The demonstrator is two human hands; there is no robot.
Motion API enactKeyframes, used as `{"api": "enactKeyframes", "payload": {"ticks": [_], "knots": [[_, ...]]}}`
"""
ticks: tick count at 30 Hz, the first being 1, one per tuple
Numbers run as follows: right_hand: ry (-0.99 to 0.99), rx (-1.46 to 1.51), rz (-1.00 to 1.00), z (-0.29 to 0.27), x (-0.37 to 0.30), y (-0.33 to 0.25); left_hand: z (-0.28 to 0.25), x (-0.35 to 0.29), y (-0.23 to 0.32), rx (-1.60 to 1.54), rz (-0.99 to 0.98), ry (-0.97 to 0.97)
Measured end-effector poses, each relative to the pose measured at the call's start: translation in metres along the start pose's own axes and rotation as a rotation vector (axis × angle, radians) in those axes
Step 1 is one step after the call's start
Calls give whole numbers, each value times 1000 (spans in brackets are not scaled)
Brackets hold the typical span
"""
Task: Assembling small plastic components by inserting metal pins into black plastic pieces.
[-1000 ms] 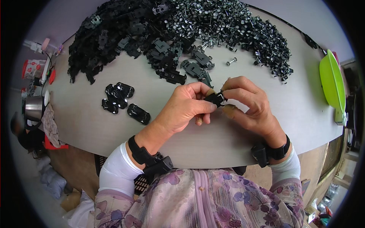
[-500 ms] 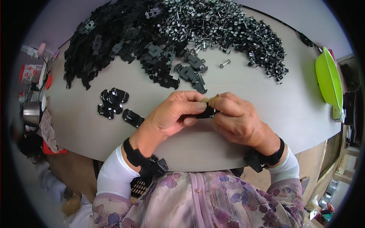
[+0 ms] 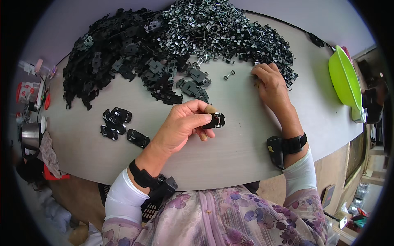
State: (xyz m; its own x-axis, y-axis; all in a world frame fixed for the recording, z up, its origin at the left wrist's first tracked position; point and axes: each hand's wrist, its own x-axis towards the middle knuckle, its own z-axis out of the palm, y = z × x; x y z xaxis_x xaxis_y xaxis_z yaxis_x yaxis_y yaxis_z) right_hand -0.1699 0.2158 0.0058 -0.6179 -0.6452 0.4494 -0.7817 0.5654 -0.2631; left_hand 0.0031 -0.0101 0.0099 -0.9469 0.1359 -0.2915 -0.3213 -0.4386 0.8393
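My left hand (image 3: 180, 125) pinches a small black toy car chassis (image 3: 218, 120) between thumb and fingers. A pale wheel axle lies across one end of it. Over at the right, my right hand (image 3: 271, 84) touches the lower edge of a heap of small wheel axles (image 3: 205, 30). Its fingers are curled, and what they hold, if anything, is hidden. A single wheel axle (image 3: 229, 75) lies apart on the table, left of that hand. Several black toy cars (image 3: 116, 121) are clustered left of my left hand, with another black car (image 3: 138, 138) nearer.
A large pile of black and grey chassis parts (image 3: 111, 53) covers the back left of the table (image 3: 230, 164). Grey chassis pieces (image 3: 193, 87) spill forward from it. At the right edge stands a green basin (image 3: 344, 78). A metal pot (image 3: 32, 133) and a crumpled cloth (image 3: 49, 151) are at the left.
My right hand has left the chassis and moved right and away to the axle heap. My left hand keeps the chassis, now showing its end with the axle. The whole view has shifted slightly.
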Motion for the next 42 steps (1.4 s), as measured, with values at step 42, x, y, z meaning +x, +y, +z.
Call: {"api": "enactKeyframes", "payload": {"ticks": [42], "knots": [[-105,601,-222,-10,-23,-112,3,-5,4,1,16,-32]]}}
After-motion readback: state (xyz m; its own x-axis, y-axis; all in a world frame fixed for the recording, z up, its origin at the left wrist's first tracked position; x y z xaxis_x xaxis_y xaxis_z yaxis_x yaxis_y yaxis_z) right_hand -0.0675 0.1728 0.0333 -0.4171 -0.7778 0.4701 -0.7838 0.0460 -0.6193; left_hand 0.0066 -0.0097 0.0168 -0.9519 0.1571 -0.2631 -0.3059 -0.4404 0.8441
